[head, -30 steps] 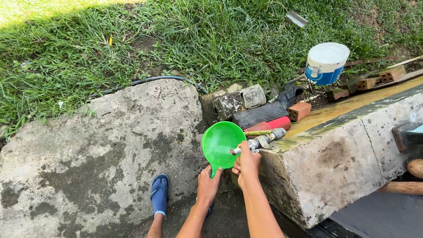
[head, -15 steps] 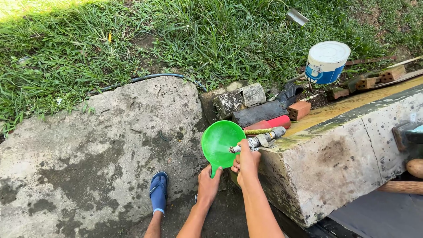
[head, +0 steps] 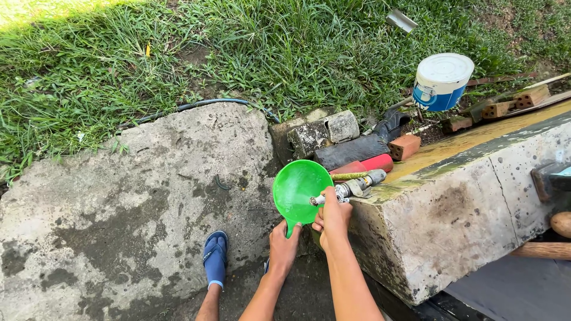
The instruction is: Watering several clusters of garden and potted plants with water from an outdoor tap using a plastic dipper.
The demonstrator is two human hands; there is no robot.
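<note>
The left hand (head: 284, 245) clamps the green scoop (head: 299, 189) by its hidden handle, under the metal tap (head: 351, 187) at the concrete ledge (head: 452, 208). The right hand (head: 333, 217) closes around the tap's valve, mostly covering it.

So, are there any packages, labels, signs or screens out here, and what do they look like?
Tub: on the ground at the grass edge, upper right; round, blue body with a white lid.
Label on the tub: small white patch on the blue side, too small to make out.
No signs or screens in view.
</note>
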